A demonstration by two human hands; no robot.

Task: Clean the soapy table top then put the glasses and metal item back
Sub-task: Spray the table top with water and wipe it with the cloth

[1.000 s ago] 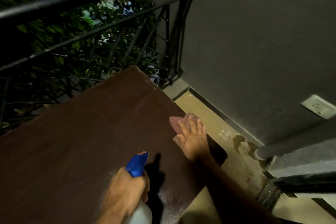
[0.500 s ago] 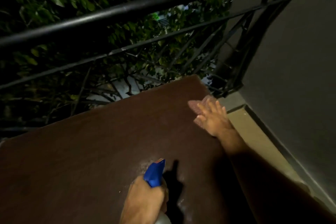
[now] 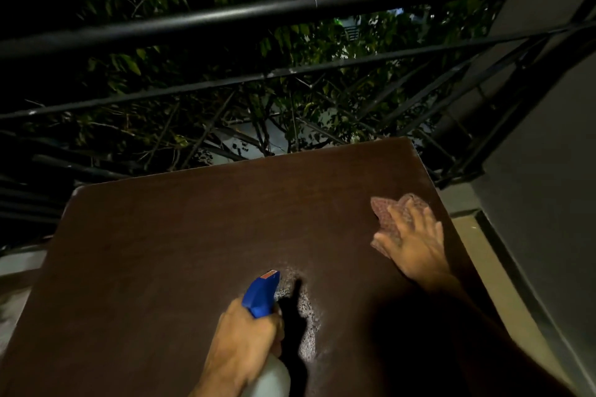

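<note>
A dark brown table top (image 3: 180,235) fills the lower half of the view. My left hand (image 3: 245,342) grips a white spray bottle (image 3: 272,380) with a blue trigger head (image 3: 259,295), nozzle pointing away over the table. A wet, speckled patch (image 3: 306,309) glistens just right of the nozzle. My right hand (image 3: 416,248) lies flat with fingers spread on a pinkish-red cloth (image 3: 390,209) near the table's right edge. No glasses or metal item are in view.
A black metal railing (image 3: 290,6) runs behind the table, with dark leafy branches (image 3: 225,100) beyond it. A grey wall (image 3: 541,203) stands to the right, with a strip of pale floor (image 3: 483,255) between it and the table.
The view has swung left and up, bringing more railing and table into sight. My right hand slid the cloth along the table's right side. A wet patch now shows by the nozzle.
</note>
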